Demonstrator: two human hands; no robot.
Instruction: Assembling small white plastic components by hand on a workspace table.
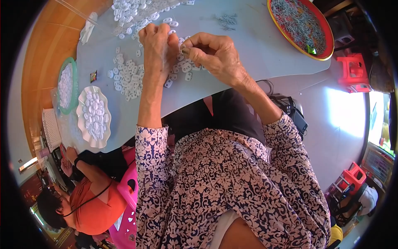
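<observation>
My left hand [156, 47] is closed, its fingers curled over the table among small white plastic pieces; anything in its grip is hidden. Just to its right, my right hand [215, 54] pinches thumb and forefinger together, with a tiny dull-coloured bit at the tips too small to name. Loose white oval pieces with two holes [188, 76] lie under and between the hands. More of these pieces are spread in a pile [129, 76] left of my left forearm, and a larger white heap [128, 12] stands beyond it.
A red round tray [330, 45] of thin metal parts sits far right, near a small metal pile [226, 21]. At left are a scalloped white dish [104, 139], a green basket [74, 89] and a wrapper [93, 76]. A person in orange [97, 203] sits lower left; red stools [353, 72] stand right.
</observation>
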